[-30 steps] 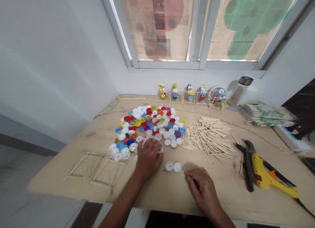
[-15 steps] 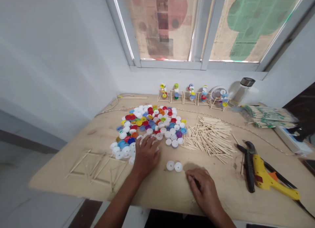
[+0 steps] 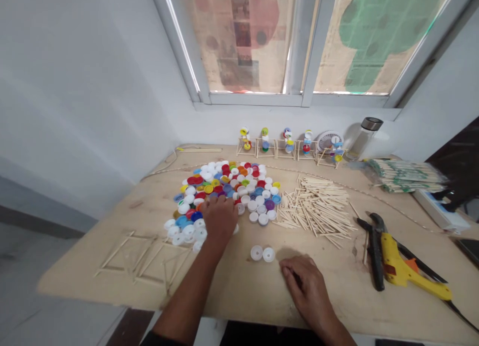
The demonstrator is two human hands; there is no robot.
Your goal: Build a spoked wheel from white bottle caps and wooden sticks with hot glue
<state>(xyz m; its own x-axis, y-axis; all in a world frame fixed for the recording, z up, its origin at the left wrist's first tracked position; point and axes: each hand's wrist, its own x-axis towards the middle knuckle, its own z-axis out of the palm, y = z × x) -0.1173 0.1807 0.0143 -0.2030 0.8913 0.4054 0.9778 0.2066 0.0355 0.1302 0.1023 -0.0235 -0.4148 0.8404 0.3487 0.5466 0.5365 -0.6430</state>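
My left hand (image 3: 219,219) reaches into the near edge of a spread of coloured and white bottle caps (image 3: 228,186) on the wooden board (image 3: 239,296); its fingers curl down over the caps and their tips are hidden. Two white caps (image 3: 262,254) lie apart from the pile, just ahead of my right hand (image 3: 303,281). That hand rests on the board with its fingers curled loosely under, and nothing shows in it. A heap of thin wooden sticks (image 3: 316,206) lies right of the caps.
Square stick frames (image 3: 145,254) lie at the left front. A yellow glue gun (image 3: 402,271) and black pliers (image 3: 374,249) lie at the right. Small stick-and-cap models (image 3: 288,144), a small fan (image 3: 329,139), a jar (image 3: 362,136) and a bag of sticks (image 3: 406,176) line the back.
My left hand has slid away from me, from the near white caps further into the pile. My right hand has stayed put.
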